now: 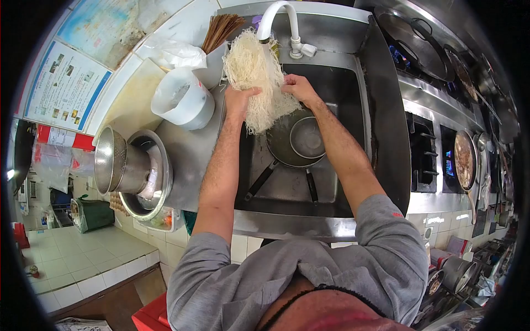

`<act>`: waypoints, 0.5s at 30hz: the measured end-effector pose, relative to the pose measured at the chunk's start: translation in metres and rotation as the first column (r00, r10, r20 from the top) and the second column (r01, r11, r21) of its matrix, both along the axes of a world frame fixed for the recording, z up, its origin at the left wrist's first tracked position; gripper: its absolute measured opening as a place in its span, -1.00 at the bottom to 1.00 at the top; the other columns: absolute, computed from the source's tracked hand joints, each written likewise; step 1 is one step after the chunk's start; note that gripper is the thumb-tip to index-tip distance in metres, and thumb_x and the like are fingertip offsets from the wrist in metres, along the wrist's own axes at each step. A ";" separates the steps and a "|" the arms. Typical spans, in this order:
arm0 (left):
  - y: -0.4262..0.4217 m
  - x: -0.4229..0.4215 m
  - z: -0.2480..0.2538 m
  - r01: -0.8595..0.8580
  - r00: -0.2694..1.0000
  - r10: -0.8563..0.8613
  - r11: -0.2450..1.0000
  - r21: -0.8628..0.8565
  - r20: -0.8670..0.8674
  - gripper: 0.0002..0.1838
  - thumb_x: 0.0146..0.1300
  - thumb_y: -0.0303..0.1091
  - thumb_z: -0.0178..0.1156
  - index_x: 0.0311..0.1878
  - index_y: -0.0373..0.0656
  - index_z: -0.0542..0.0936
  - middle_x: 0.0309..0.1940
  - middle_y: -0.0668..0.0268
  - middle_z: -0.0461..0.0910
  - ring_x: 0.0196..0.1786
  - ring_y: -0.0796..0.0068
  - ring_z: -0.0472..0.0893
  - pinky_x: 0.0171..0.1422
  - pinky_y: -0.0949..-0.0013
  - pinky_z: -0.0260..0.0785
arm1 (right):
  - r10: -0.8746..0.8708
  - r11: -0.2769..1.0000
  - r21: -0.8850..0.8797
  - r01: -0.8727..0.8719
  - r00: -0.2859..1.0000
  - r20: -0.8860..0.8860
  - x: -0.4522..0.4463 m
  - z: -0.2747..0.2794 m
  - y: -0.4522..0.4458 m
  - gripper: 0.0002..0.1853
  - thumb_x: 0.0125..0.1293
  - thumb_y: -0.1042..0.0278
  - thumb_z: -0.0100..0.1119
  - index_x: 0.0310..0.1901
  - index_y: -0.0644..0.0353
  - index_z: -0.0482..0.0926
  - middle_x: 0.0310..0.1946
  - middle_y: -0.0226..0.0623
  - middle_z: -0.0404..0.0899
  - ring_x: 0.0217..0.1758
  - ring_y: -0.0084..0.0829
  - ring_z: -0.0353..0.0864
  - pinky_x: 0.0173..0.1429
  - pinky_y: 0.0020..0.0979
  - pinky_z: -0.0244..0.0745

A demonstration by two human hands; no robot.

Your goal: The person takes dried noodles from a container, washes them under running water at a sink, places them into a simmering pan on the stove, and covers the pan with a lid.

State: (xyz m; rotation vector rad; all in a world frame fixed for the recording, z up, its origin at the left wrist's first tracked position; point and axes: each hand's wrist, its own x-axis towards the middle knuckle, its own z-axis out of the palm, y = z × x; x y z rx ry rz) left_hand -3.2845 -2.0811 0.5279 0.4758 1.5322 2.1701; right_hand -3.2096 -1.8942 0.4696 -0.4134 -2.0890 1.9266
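A large bundle of thin, pale dried rice noodles (251, 66) hangs above the left side of the sink (353, 138), in front of and below the white faucet (276, 14). My left hand (241, 100) grips its left edge, thumb lying across the strands. On the other side, my right hand (300, 90) pinches the right edge with bent fingers. Loose strands trail down between my hands. Below them in the sink sits a dark pan (281, 151) with a smaller round metal vessel (307, 137) inside it. Two black handles point toward me.
Left of the sink stand a white plastic bucket (182, 99) and a steel bowl (168, 182) holding perforated metal pots (118, 163). A bundle of brown sticks (221, 32) leans behind. To the right, a stove carries a lidded wok (411, 44) and a filled pan (465, 160) near lit blue flames.
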 end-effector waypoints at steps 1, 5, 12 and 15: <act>0.002 0.000 0.002 0.001 1.000 -0.001 1.000 0.001 -0.002 -0.46 -0.22 -0.74 0.27 -0.03 -0.46 0.42 -0.18 0.06 0.57 -0.20 0.28 0.61 -0.11 0.27 0.48 | -0.014 0.999 0.037 0.014 1.000 0.021 0.000 0.003 -0.002 -0.72 -0.03 0.50 0.23 -0.21 0.30 0.52 -0.40 -0.39 0.54 -0.34 -0.56 0.46 -0.18 -0.49 0.39; 0.006 0.000 0.009 -0.085 0.995 0.085 0.996 -0.011 -0.045 -0.49 -0.22 -0.74 0.26 -0.06 -0.44 0.45 -0.21 0.08 0.59 -0.24 0.30 0.61 -0.14 0.30 0.47 | -0.076 0.984 0.165 0.070 0.997 0.025 -0.005 0.015 -0.008 -0.77 0.00 0.42 0.22 -0.27 0.30 0.54 -0.43 -0.38 0.54 -0.35 -0.58 0.46 -0.22 -0.49 0.39; 0.003 -0.009 0.021 -0.126 0.986 0.113 0.987 -0.100 -0.126 -0.48 -0.25 -0.70 0.28 -0.07 -0.42 0.47 -0.24 0.13 0.60 -0.27 0.34 0.61 -0.15 0.36 0.46 | -0.214 0.870 0.453 0.195 0.977 -0.010 -0.020 0.022 -0.027 -0.73 0.02 0.32 0.18 -0.32 0.33 0.42 -0.42 -0.03 0.55 -0.29 -0.11 0.57 -0.18 -0.25 0.44; 0.003 -0.006 0.025 -0.095 0.986 0.080 0.991 -0.091 -0.149 -0.49 -0.20 -0.71 0.27 -0.05 -0.42 0.44 -0.21 0.12 0.58 -0.23 0.30 0.61 -0.13 0.29 0.48 | -0.317 0.805 0.521 0.283 0.948 -0.026 -0.025 0.024 -0.037 -0.73 0.05 0.33 0.15 -0.32 0.32 0.35 -0.38 0.05 0.54 -0.23 0.04 0.54 -0.14 -0.17 0.43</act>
